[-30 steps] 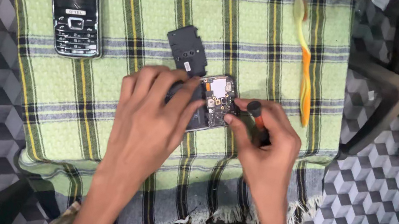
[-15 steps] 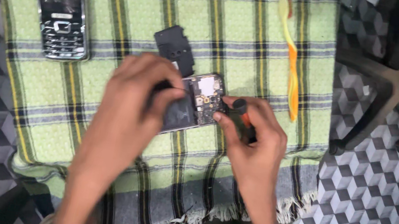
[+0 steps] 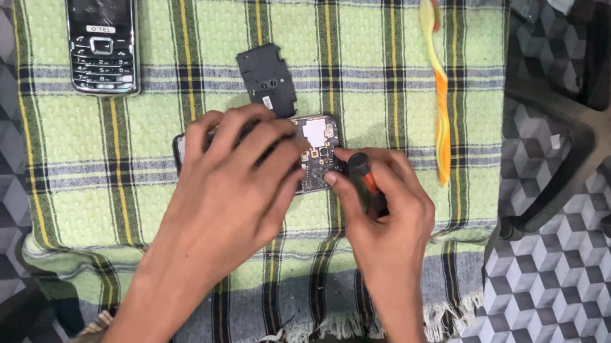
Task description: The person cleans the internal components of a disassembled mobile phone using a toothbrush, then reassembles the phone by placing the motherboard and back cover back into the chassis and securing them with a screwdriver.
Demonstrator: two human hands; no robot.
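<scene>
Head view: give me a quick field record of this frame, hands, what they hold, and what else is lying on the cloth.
surface: green plaid cloth with fringed edge
left hand: pressing down on an opened phone body with bare circuit board
right hand: gripping a small screwdriver, black and orange handle, tip at the board
upper left: intact black keypad phone, face up
above hands: black plastic phone cover, apart from the board
right side: orange and yellow toothbrush
</scene>
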